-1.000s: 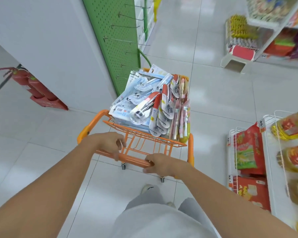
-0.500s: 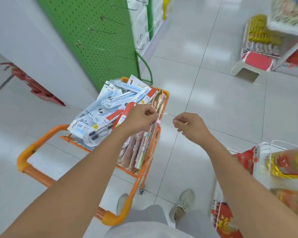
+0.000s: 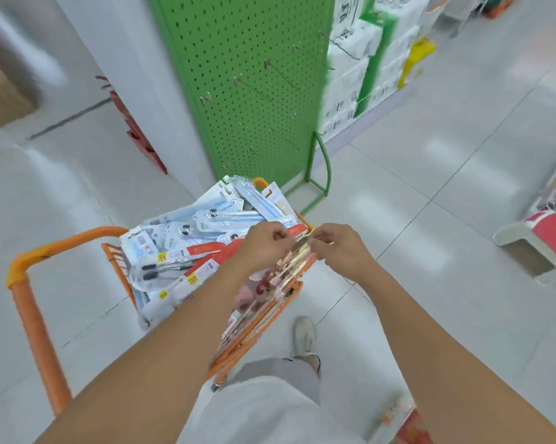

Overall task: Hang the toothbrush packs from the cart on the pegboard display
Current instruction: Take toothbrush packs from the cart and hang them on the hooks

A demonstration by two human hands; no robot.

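Both grips pinching top edge of one toothbrush pack [image 3: 302, 243] at cart's right side: left hand [image 3: 265, 246] fingers curled on it, right hand [image 3: 340, 249] likewise. Orange cart [image 3: 36, 315] heaped with toothbrush packs [image 3: 187, 248], just beyond. Green pegboard display [image 3: 238, 75] past cart, bare hooks [image 3: 254, 88] projecting.
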